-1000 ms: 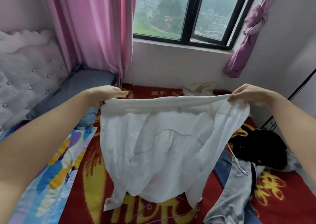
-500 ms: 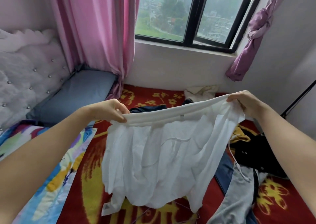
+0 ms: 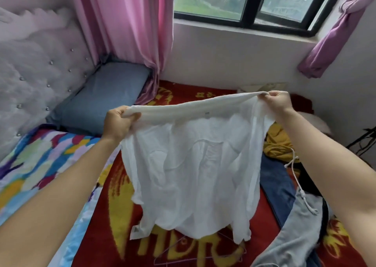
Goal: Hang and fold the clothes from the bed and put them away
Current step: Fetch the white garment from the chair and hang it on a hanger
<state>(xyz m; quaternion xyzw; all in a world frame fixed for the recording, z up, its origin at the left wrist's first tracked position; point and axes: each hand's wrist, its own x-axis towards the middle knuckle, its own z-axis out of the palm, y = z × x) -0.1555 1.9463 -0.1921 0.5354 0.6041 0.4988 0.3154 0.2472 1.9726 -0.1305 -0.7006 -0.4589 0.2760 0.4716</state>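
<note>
Red bedding (image 3: 122, 215) with a yellow pattern covers the bed beneath a dark-framed window (image 3: 249, 4), with a pink curtain (image 3: 126, 22) hanging at the left and a blue-grey pillow (image 3: 105, 95) against the tufted headboard (image 3: 30, 63). A person holds a thin white garment (image 3: 193, 175) up over the middle of the bed, clear of the pile.

The left hand (image 3: 118, 124) grips one end of the garment's ribbed band, its fingers curled tightly round the bunched cloth with the thumb closed over it. The right hand (image 3: 278, 101), farther from the camera and slightly higher, pinches the other end, fingers bent and pressed together on the fabric. The band runs taut between the two hands, and the rest of the garment hangs down in loose folds. Whether its lower edge touches the bedding cannot be told.

A wire hanger (image 3: 177, 248) lies on the bedding below the hanging hem. To the right lie a mustard garment (image 3: 278, 142), a dark blue one (image 3: 276, 185) and a grey one (image 3: 301, 226) with a white drawstring (image 3: 299, 187) across it. A multicoloured quilt (image 3: 30, 165) lies along the left side.
</note>
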